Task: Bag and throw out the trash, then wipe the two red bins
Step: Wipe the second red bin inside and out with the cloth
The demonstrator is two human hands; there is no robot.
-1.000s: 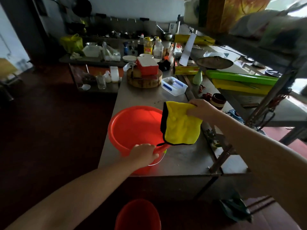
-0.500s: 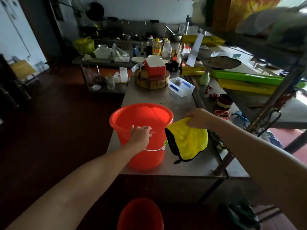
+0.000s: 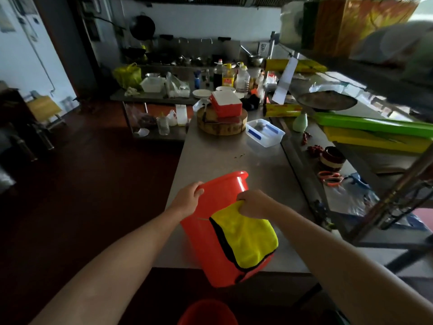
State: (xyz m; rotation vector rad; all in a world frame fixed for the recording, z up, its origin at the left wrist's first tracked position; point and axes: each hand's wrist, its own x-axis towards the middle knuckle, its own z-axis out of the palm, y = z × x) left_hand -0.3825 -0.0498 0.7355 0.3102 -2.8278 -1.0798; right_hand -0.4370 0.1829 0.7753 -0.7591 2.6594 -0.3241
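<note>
Wiping stage: left hand (image 3: 187,199) grips rim of tilted red plastic bin (image 3: 210,249) on steel bench (image 3: 234,156), right hand (image 3: 254,204) clamps yellow cloth (image 3: 248,240) against its side. Second red bin (image 3: 206,313) likely pending.

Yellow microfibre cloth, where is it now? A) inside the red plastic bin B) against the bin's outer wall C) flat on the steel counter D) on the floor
B: the right hand holds the yellow microfibre cloth against the outside of the tilted red plastic bin; the left hand grips its rim.
</note>
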